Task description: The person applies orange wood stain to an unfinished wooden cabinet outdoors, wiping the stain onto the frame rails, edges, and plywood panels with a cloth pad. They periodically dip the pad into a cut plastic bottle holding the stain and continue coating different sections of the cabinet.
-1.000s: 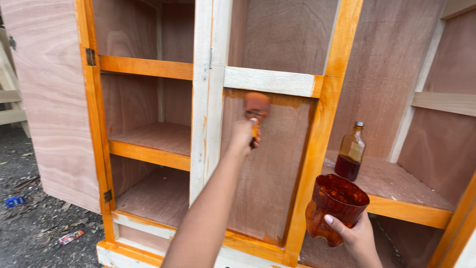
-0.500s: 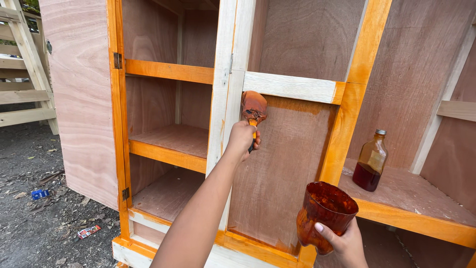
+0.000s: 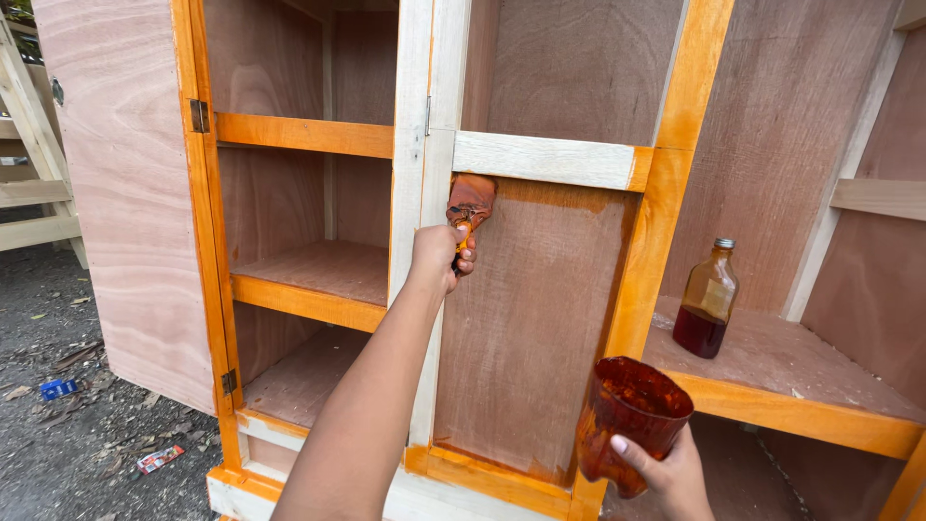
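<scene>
Outdoors, the tall plywood cabinet point(image 3: 540, 318) had orange frame edges, but pale rails beside the left hand point(image 3: 439, 253), gripping a stained brush point(image 3: 470, 205), were bare; right hand point(image 3: 666, 473) clasped an orange-smeared cup point(image 3: 629, 415).

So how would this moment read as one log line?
left hand: holds stained orange paintbrush against plywood cabinet panel | right hand: holds stain-coated cup | brown glass bottle: on shelf

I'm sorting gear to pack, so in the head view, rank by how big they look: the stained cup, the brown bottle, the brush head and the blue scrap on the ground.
1. Stained cup, though it sits nearest the camera.
2. Brown bottle, farther back, so the top two are unsure.
3. Brush head.
4. Blue scrap.
</scene>
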`<state>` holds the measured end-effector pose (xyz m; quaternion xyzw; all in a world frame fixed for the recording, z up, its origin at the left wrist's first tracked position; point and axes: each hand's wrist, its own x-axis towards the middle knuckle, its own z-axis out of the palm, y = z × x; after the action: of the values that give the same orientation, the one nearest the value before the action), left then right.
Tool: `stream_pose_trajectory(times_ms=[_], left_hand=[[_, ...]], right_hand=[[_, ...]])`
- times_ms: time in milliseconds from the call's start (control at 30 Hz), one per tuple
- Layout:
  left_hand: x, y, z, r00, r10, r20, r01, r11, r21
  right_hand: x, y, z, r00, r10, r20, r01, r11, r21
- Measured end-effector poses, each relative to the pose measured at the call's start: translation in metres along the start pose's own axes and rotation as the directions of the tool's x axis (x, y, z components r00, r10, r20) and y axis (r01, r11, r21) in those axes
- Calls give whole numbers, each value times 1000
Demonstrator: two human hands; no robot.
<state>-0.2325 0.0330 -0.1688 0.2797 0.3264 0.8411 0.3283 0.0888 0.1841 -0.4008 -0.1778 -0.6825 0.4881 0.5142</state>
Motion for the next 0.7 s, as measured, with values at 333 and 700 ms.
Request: stream_pose_trajectory(times_ms=[333,700], left_hand=[[-13,-6,6,989,144,-25,-133,956,262],[-54,-51,-64,727,669,154,-185,-25,982]], right_hand=[[-14,-14,-8,1000,-9,-14,9,1000,15],[-9,-1,22,998,14,57,-19,996,86]])
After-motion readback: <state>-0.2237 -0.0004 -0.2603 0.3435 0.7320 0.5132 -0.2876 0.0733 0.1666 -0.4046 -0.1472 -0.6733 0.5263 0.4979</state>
